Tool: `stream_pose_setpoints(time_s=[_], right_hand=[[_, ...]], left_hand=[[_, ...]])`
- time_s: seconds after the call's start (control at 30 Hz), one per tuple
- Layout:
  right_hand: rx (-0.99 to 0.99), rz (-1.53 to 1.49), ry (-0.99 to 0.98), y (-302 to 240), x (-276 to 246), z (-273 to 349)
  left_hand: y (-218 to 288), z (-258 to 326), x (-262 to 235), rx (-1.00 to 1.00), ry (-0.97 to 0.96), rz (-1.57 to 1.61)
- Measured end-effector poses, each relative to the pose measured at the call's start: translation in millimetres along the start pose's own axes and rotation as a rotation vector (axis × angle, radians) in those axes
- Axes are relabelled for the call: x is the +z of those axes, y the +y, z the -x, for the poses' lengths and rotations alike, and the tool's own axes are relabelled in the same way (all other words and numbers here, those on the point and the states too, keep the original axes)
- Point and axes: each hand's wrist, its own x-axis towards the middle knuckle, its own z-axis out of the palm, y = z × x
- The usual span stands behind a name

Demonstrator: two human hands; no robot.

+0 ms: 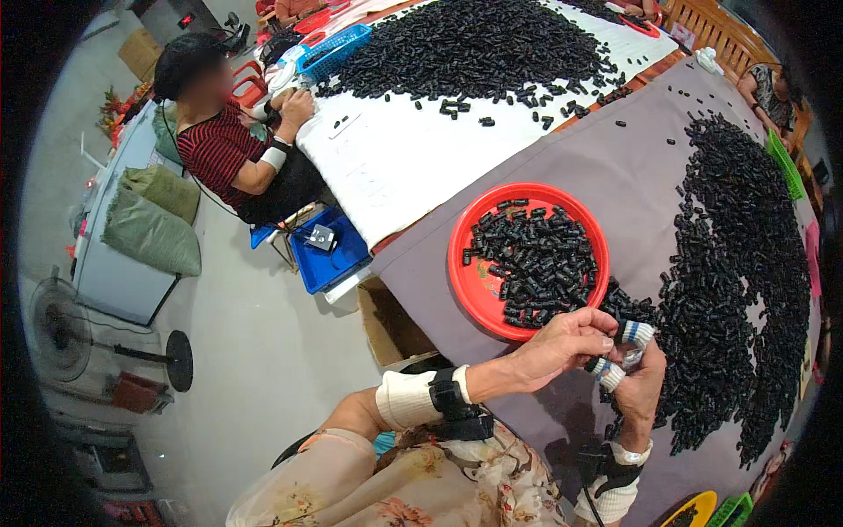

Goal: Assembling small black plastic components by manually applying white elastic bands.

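My left hand [562,344] and my right hand [637,382] meet just below a round red tray [463,263] heaped with small black cylindrical parts [536,259]. Between the fingertips of both hands sits one small part [625,356], pinched from either side. Striped cloth guards cover the right thumb and forefinger. Both wrists carry black straps over white cuffs. A long heap of the same black parts [738,281] lies on the grey cloth to the right of my hands.
Another person in a red striped top [224,149] sits at the far left of a white-covered table [395,167] holding a large black pile [474,44]. Blue crates [329,259], a cardboard box [391,329], green sacks [154,224] and a floor fan [61,329] stand on the left.
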Motion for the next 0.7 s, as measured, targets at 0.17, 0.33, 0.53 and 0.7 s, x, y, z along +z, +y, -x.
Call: stream_pose_setpoints(time_s=[0.17,0.33,0.53,0.7], right_hand=[[-0.022,0.132,-0.084,-5,-6,-2],[-0.026,0.085,-0.068,4,-6,1],[0.015,0.055,-0.091,7,-14,8],[0.006,0.02,-0.086,8,-16,14]], left_hand=[[-4,2,-7,0.017,0.036,-0.14],[-5,1,-7,-0.012,0.038,-0.199],[-9,1,-1,-0.034,0.031,-0.105],[-13,1,3,-0.05,-0.01,-0.113]])
